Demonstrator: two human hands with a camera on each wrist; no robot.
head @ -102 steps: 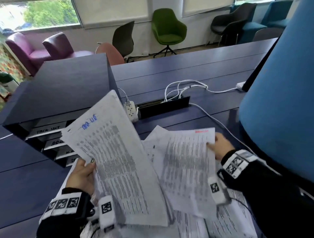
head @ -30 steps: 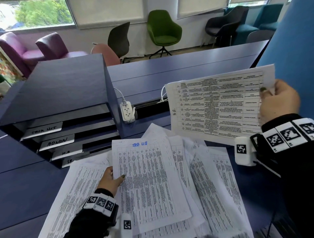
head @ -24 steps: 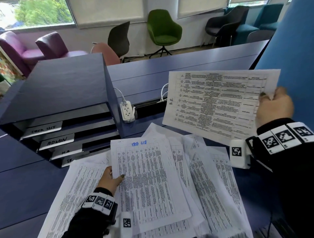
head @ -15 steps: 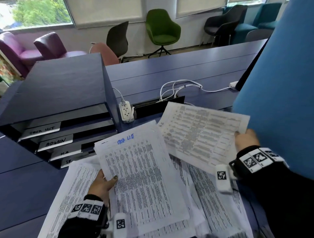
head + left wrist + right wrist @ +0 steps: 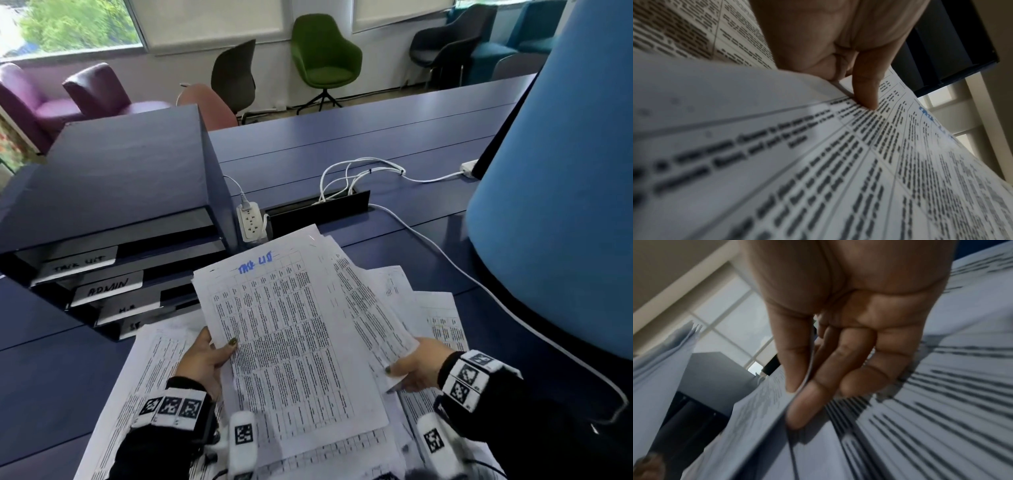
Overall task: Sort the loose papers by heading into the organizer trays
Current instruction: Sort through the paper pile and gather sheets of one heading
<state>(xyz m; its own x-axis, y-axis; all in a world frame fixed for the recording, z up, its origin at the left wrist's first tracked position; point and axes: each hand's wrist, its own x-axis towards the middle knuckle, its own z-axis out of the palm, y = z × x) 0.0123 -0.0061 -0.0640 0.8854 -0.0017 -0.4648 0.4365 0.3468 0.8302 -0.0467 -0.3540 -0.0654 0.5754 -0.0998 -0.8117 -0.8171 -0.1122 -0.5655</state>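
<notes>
Change: since the frame half a second back, the right hand's sheet has dropped lower and now slides under the right edge of the blue-headed sheet, which sits more upright than before.
Organizer (image 5: pixel 113 178): dark blue box at the left of the desk, with stacked trays (image 5: pixel 102 274) whose front labels read "ADMIN" and others (the lower ones are partly hidden by paper).
Left hand (image 5: pixel 205 359): grasps the left edge of the blue-headed sheet (image 5: pixel 291 342), thumb on top and fingers beneath; the left wrist view shows the thumb (image 5: pixel 865 91) pressing the print.
Loose papers (image 5: pixel 442 318): spread on the desk (image 5: pixel 376 150) under both hands, just in front of the trays.
Right hand (image 5: pixel 416 365): pinches a second sheet (image 5: pixel 370 308) by its near corner, thumb against index finger in the right wrist view.
Power strip (image 5: pixel 251 222): white, against the organizer's right wall.
Cable (image 5: pixel 363 171): white, looping across the desk.
</notes>
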